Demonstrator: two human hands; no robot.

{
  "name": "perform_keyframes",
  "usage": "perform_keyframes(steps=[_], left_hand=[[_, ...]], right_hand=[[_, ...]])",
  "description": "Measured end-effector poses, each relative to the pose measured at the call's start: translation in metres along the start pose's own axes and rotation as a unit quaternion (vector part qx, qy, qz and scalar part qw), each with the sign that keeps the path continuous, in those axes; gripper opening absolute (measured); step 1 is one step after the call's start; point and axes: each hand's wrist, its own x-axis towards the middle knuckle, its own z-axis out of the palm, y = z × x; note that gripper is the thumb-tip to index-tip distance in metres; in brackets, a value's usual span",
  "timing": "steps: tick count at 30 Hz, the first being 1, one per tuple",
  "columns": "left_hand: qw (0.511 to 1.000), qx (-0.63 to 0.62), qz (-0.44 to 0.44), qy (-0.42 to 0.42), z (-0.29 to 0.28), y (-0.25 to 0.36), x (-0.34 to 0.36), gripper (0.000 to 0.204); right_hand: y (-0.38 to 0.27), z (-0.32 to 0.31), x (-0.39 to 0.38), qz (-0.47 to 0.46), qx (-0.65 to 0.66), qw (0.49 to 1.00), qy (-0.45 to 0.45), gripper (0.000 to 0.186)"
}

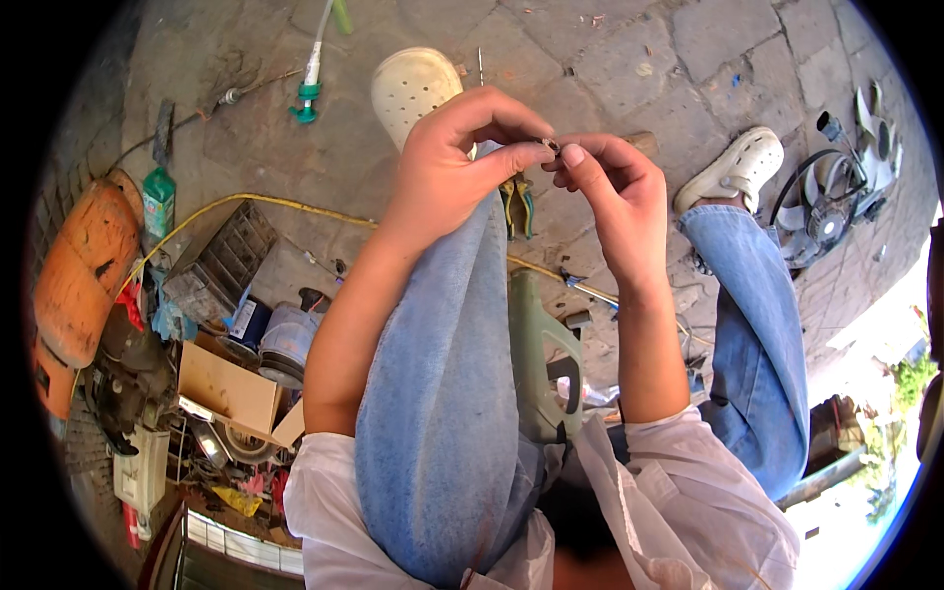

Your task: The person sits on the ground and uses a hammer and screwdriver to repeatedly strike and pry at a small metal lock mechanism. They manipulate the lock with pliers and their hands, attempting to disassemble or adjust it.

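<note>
Above my left knee, my left hand (472, 147) and my right hand (615, 192) meet, fingertips almost touching. Thumb and forefinger of the left hand pinch a small dark piece (551, 145), too small for me to name. The right thumb and fingers are closed at the other side of this same piece. Just below the hands, pliers (517, 208) with yellow and green handles lie on the stone floor, partly hidden by my leg. A thin metal rod (481, 65) shows beyond the left hand.
An olive-green plastic object with a handle (536, 344) stands between my legs. A yellow hose (295, 204) crosses the paved floor (590, 93). At left are a metal crate (221, 261), a cardboard box (231, 388) and an orange casing (87, 270). A fan (826, 224) lies at right.
</note>
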Motion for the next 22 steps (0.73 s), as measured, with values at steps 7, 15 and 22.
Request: perform_keyframes(steps=[7, 15, 22], left_hand=[[0.986, 0.006, -0.119, 0.117, -0.007, -0.030, 0.009, 0.019], [0.980, 0.078, -0.109, 0.144, -0.015, -0.043, 0.010, 0.016], [0.985, -0.106, -0.084, 0.105, -0.009, -0.034, 0.008, 0.018]], right_hand=[[0.000, 0.037, -0.011, -0.080, 0.033, 0.996, 0.012, 0.022], [0.001, 0.065, 0.006, -0.284, -0.148, 0.941, 0.112, 0.036], [0.012, 0.027, 0.022, -0.121, -0.067, 0.980, 0.144, 0.020]])
